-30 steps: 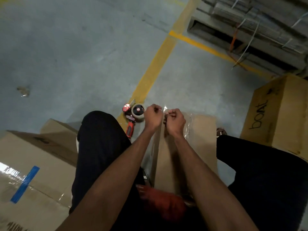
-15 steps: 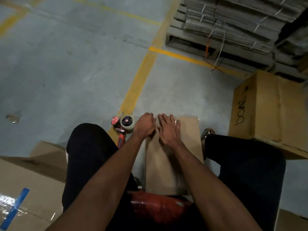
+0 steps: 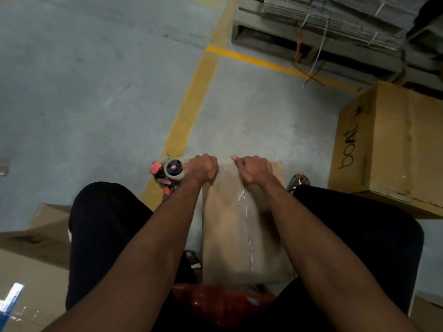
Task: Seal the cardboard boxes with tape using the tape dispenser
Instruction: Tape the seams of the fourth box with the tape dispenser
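Observation:
A small cardboard box (image 3: 230, 236) stands on the floor between my knees, with a strip of clear tape (image 3: 245, 212) running down the middle of its top. My left hand (image 3: 202, 168) is at the far left corner of the box, its fingers curled over the far edge. At the far right part of that edge, my right hand (image 3: 254, 168) also has its fingers bent over it, thumb pointing left. The red-handled tape dispenser (image 3: 171, 174) lies on the floor just left of my left hand, touched by neither hand.
A large brown box marked "boat" (image 3: 393, 144) stands at the right. A pallet with bundled flat cardboard (image 3: 335, 27) fills the far right. Another box with blue tape (image 3: 28, 283) sits at the near left. Yellow lines (image 3: 189, 106) cross the concrete floor. A red seat (image 3: 223, 305) is under me.
The hands pinched the tape end above the box, then lay flat side by side on the top. Now they have spread apart and curl over the far edge.

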### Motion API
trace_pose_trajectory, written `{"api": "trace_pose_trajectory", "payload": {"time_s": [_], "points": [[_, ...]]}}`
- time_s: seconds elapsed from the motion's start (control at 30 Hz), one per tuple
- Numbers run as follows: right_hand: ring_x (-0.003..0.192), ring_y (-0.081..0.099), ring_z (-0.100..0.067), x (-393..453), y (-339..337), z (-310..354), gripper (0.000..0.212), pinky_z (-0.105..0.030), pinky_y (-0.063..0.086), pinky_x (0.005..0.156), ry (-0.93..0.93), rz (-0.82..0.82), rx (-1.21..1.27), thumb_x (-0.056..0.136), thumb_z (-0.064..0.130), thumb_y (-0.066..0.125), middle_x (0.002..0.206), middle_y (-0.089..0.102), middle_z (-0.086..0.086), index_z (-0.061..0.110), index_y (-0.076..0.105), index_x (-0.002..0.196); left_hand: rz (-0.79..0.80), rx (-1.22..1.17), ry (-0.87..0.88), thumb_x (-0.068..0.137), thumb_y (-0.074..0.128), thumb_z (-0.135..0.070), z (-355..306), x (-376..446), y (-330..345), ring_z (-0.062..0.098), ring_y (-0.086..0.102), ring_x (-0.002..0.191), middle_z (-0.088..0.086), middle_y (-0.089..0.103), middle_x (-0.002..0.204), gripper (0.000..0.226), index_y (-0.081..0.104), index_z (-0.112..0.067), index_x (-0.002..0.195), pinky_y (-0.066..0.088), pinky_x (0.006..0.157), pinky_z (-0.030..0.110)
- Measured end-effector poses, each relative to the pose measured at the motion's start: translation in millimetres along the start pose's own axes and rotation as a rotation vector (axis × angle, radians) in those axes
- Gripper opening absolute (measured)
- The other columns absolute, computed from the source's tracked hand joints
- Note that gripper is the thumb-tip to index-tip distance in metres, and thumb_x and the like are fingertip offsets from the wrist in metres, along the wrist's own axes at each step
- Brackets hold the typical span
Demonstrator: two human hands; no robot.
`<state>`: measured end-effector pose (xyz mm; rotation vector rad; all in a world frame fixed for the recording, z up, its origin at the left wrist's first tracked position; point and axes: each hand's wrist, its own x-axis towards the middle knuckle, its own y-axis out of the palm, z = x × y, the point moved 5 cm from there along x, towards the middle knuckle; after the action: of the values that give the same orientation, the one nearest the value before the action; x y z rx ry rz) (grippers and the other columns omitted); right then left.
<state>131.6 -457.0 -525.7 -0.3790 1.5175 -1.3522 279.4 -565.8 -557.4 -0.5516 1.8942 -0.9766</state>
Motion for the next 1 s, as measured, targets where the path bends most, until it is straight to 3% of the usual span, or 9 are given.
{"api": "trace_pose_trajectory", "payload": {"time_s": [0.17, 0.33, 0.4, 0.47, 0.57, 0.63, 0.7, 0.87, 1.0], "points": [[0.118, 0.06, -0.037, 1, 0, -87, 0.089, -0.049, 0.043, 0.101, 0.196, 0.005, 0.063, 0.097, 0.076, 0.007, 0.125, 0.068, -0.015, 0.017, 0.07, 0.119, 0.048, 0.085, 0.021, 0.091, 0.015, -0.04, -3, -3, -5, 0.04, 0.057, 0.115, 0.017, 0.059, 0.121, 0.06, 0.057, -0.009, 0.12, 0.045, 0.093, 0.05], [0.098, 0.069, -0.027, -10, 24, -111, 0.054, -0.038, 0.051, 0.09, 0.289, -0.138, 0.894, 0.101, 0.061, 0.047, 0.094, 0.075, -0.009, 0.014, 0.073, 0.093, 0.247, -0.179, -0.002, 0.106, 0.028, -0.02, 9, 9, 5, 0.044, 0.053, 0.12, 0.027, 0.054, 0.111, 0.029, 0.052, -0.004, 0.101, 0.042, 0.093, 0.04], [0.086, 0.069, -0.013, -19, 30, -107, 0.043, -0.025, 0.055, 0.082, 0.318, -0.147, 1.178, 0.099, 0.057, 0.055, 0.089, 0.074, 0.0, 0.019, 0.075, 0.095, 0.335, -0.478, -0.158, 0.11, 0.031, -0.032, 12, 7, 10, 0.039, 0.049, 0.133, 0.022, 0.058, 0.128, 0.041, 0.059, -0.004, 0.122, 0.039, 0.105, 0.037], [0.095, 0.068, -0.004, -25, 36, -103, 0.049, -0.016, 0.053, 0.084, 0.365, -0.066, 1.295, 0.099, 0.062, 0.051, 0.108, 0.073, 0.003, 0.021, 0.073, 0.113, 0.365, -0.631, -0.254, 0.107, 0.022, -0.054, 14, 3, 10, 0.033, 0.038, 0.144, 0.017, 0.044, 0.152, 0.071, 0.045, 0.001, 0.146, 0.028, 0.117, 0.037], [0.131, 0.054, -0.031, -32, 37, -109, 0.08, -0.042, 0.04, 0.111, 0.558, -0.12, 0.896, 0.093, 0.079, 0.039, 0.142, 0.057, -0.009, 0.017, 0.057, 0.141, 0.196, -0.362, -0.213, 0.09, 0.02, -0.08, 26, 13, 0, 0.038, 0.047, 0.135, 0.02, 0.052, 0.146, 0.099, 0.055, 0.001, 0.137, 0.036, 0.112, 0.044], [0.124, 0.055, -0.035, -31, 21, -100, 0.057, -0.046, 0.039, 0.107, 0.462, -0.432, 0.534, 0.101, 0.061, 0.044, 0.133, 0.06, -0.011, 0.017, 0.061, 0.133, -0.105, -0.122, -0.077, 0.095, 0.035, -0.06, 13, 15, -18, 0.041, 0.06, 0.113, 0.019, 0.066, 0.12, 0.063, 0.066, -0.009, 0.114, 0.048, 0.093, 0.046], [0.112, 0.061, -0.031, -21, 8, -61, 0.028, -0.046, 0.045, 0.102, 0.135, -0.58, 0.473, 0.103, 0.033, 0.054, 0.118, 0.068, -0.008, 0.015, 0.069, 0.117, -0.223, -0.124, 0.108, 0.095, 0.038, -0.049, -22, 4, -29, 0.038, 0.065, 0.096, 0.015, 0.07, 0.101, 0.045, 0.067, -0.014, 0.098, 0.053, 0.081, 0.045], [0.099, 0.064, -0.034, -11, 15, 17, 0.023, -0.041, 0.044, 0.087, -0.194, -0.251, 0.256, 0.104, 0.022, 0.044, 0.105, 0.071, -0.01, 0.014, 0.065, 0.105, -0.149, 0.069, 0.226, 0.105, 0.034, -0.045, -51, -21, -8, 0.042, 0.065, 0.1, 0.022, 0.069, 0.106, 0.049, 0.07, -0.012, 0.101, 0.049, 0.083, 0.044], [0.093, 0.065, -0.026, -11, 11, -11, 0.053, -0.04, 0.041, 0.088, -0.155, -0.226, 0.035, 0.105, 0.062, 0.021, 0.095, 0.071, -0.001, 0.028, 0.058, 0.088, -0.088, 0.156, 0.229, 0.101, 0.019, -0.067, -33, -18, -8, 0.04, 0.063, 0.106, 0.019, 0.069, 0.112, 0.074, 0.072, -0.015, 0.105, 0.046, 0.089, 0.044]]}}
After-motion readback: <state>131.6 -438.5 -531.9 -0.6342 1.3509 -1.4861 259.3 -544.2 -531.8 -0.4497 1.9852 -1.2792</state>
